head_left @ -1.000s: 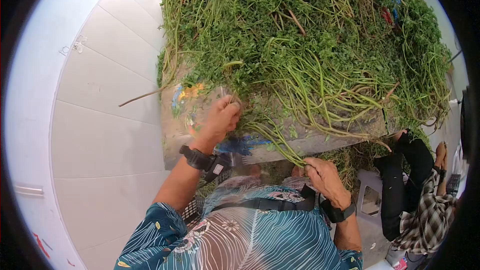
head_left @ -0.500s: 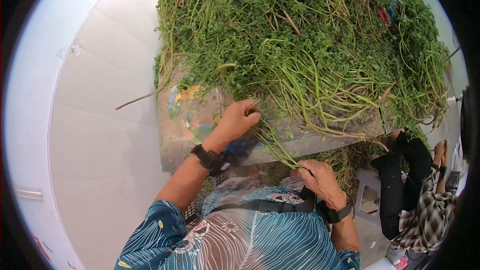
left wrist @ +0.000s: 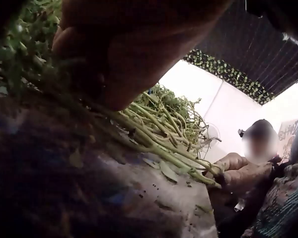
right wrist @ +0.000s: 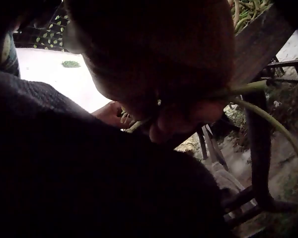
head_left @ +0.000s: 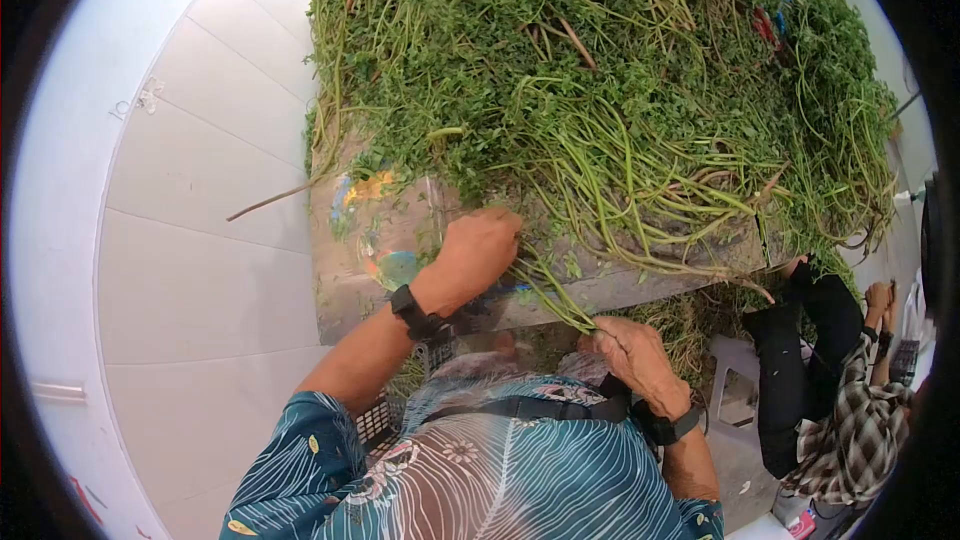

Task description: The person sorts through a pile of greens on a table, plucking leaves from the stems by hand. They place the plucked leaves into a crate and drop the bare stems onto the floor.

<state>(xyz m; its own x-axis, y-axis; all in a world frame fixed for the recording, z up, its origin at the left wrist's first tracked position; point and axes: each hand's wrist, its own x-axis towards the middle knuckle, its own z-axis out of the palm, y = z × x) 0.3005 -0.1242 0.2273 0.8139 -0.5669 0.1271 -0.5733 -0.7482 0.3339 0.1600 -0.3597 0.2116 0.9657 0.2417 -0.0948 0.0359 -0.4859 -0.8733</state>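
Observation:
A small bunch of leafy green stems (head_left: 553,292) slants across the table's near edge between my two hands. My right hand (head_left: 640,362) grips its lower ends just off that edge; in the right wrist view cut ends of stem (right wrist: 270,119) stick out past the dark, shadowed hand. With fingers curled down, my left hand (head_left: 474,252) holds the leafy upper end close over the tabletop; its fingertips are hidden from above. In the left wrist view the stems (left wrist: 154,144) run from under this hand towards the right one. Beyond lies a big heap of leafy greens (head_left: 480,60).
Long loose stems (head_left: 640,190) lie along the heap's near side. Leaf scraps dot the worn, paint-marked table (head_left: 365,280). One brown stalk (head_left: 270,200) juts past the left edge. A seated person (head_left: 840,400) is at the right, beside a plastic stool (head_left: 735,380). More plant matter lies below the table.
My left hand has moved right along the table, from the paint marks to the bunch's upper end, and its fingers have turned downward. My right hand keeps its hold, shifting slightly left.

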